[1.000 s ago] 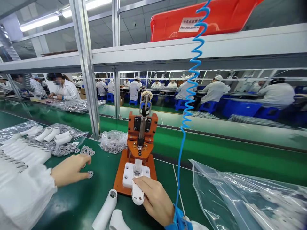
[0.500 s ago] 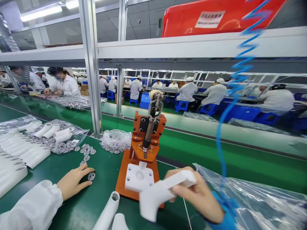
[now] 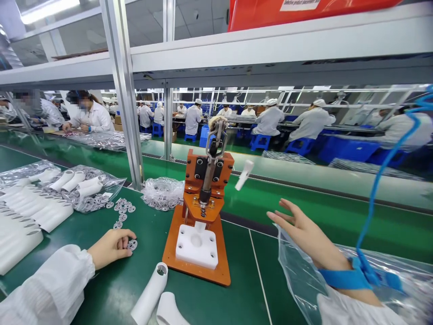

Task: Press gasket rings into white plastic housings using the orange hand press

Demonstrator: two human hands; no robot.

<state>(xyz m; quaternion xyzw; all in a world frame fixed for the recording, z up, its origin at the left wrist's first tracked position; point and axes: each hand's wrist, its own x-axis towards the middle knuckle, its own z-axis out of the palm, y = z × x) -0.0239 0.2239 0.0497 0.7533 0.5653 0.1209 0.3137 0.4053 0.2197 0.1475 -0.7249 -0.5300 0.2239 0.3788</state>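
My left hand (image 3: 111, 249) rests on the green bench at the left, thumb and curled fingers closed at the edge of a small grey disc (image 3: 133, 244) with holes. My right hand (image 3: 301, 228) is stretched out at the right, fingers apart and holding nothing. Beyond its fingertips is a white branched plastic tube (image 3: 244, 175), tilted over the green conveyor; whether it touches the belt I cannot tell. An orange toggle press (image 3: 207, 194) stands between my hands. Its white fixture block (image 3: 196, 246) carries no tube. Two white tubes (image 3: 151, 293) (image 3: 170, 311) lie in front of the press.
Rows of white tubes (image 3: 34, 207) lie at the far left, with loose grey discs (image 3: 123, 206) and a bag of discs (image 3: 163, 193) nearby. Clear plastic film (image 3: 294, 280) lies under my right forearm. A coiled blue cord (image 3: 375, 194) runs from my wrist strap. A metal post (image 3: 123, 90) rises behind.
My right hand has let go of the white branched tube and moved right; the tube is now farther back, over the conveyor. My left fingers have curled in at the disc.
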